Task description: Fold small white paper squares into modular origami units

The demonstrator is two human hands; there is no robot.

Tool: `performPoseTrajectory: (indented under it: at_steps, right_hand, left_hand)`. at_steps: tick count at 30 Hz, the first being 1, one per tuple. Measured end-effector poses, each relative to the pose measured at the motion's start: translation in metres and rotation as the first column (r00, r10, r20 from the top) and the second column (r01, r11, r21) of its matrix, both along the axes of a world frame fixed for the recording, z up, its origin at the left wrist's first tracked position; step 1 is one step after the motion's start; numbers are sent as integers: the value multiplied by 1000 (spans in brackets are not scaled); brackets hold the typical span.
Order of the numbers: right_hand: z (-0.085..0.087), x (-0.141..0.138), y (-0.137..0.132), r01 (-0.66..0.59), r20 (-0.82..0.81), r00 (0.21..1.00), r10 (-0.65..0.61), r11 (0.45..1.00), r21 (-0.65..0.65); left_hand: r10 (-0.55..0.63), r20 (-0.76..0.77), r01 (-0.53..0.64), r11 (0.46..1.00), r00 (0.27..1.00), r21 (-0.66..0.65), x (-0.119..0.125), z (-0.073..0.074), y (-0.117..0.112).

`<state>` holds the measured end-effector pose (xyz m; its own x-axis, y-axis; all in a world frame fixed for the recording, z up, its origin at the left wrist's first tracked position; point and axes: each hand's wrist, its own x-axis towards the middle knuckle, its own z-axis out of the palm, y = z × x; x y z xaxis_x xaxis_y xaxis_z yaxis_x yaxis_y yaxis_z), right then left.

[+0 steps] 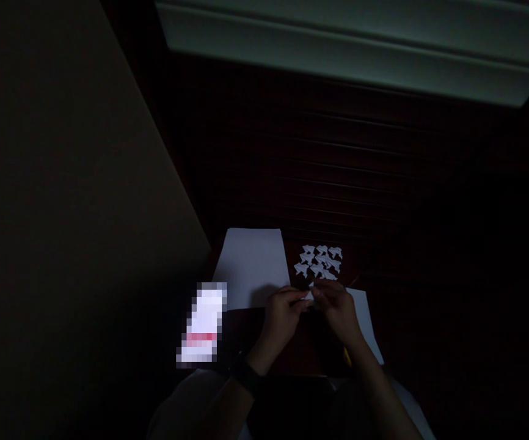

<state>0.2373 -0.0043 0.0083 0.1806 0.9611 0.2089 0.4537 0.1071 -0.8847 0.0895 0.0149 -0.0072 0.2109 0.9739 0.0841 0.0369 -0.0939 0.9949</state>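
Between the fingertips of both hands is a small folded piece of white paper (310, 295). My left hand (283, 310) pinches it from the left, and a dark band sits on that wrist. From the right, my right hand (338, 307) grips the same piece with bent fingers. Just beyond the hands lie several small folded white paper shapes (320, 259), grouped close together on the dark table. A large white paper sheet or stack (253, 263) lies beyond and to the left of my left hand. The dim light hides the finer folds.
Another white sheet (364, 315) lies partly under my right forearm. Something yellow (347, 356) shows beside that arm. A bright pixelated rectangle (204, 324) is at the left. A pale wall (85, 153) rises on the left, and dark slatted panelling (319, 165) stands behind the table.
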Motion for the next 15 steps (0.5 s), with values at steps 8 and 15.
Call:
performPoseTrajectory:
  at_steps: [8,15]
  right_hand:
    - [-4,1,0,0,-1,1000,0,999,-32]
    - [3,0,1,-13,-310,950,-28,991,-132]
  left_hand:
    - [-63,34,66,992,997,-106,-2,-9,6]
    - [35,283,60,945,958,-321,-5,4,5]
